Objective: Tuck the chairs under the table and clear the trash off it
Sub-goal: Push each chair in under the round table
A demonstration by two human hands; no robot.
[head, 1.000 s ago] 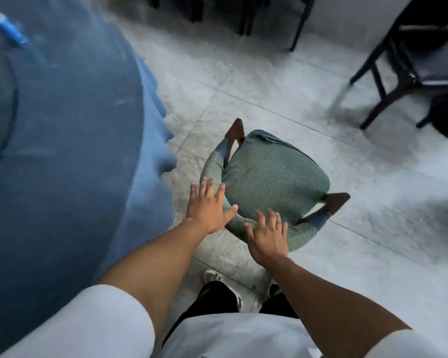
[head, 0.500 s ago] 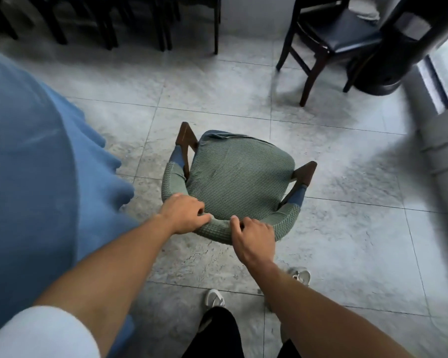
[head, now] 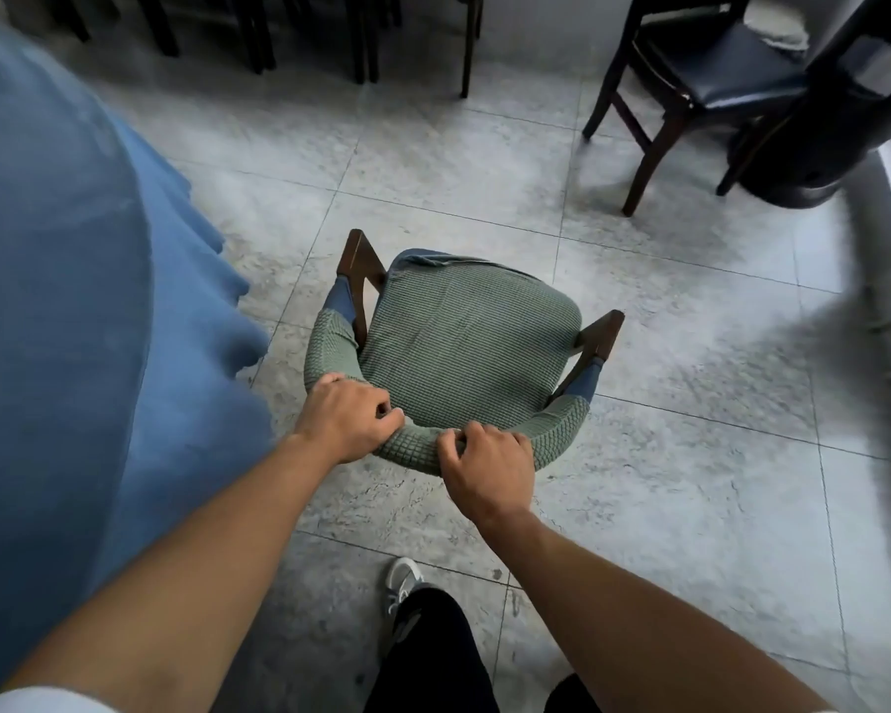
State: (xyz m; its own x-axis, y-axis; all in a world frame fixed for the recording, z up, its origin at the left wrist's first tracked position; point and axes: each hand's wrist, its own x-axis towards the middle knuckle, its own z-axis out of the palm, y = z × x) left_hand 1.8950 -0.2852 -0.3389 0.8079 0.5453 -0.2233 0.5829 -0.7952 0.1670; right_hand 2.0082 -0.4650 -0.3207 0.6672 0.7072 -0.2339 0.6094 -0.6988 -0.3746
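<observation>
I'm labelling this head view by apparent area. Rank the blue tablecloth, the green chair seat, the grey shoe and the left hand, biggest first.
1. blue tablecloth, though nearness inflates it.
2. green chair seat.
3. left hand, gripping the chair back.
4. grey shoe, partly hidden by the trouser leg, so unsure against the hand.

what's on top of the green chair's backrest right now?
Both hands: left hand and right hand each curl over the green chair backrest. The fingertips and the backrest under the palms are covered.

Cloth and wood all round.
Chair (head: 464,347) wears ribbed green knit over dark polished wood arms; bench (head: 63,301) cloth is soft matt blue; floor (head: 690,455) is mottled grey tile (faint sheen, worn).
</observation>
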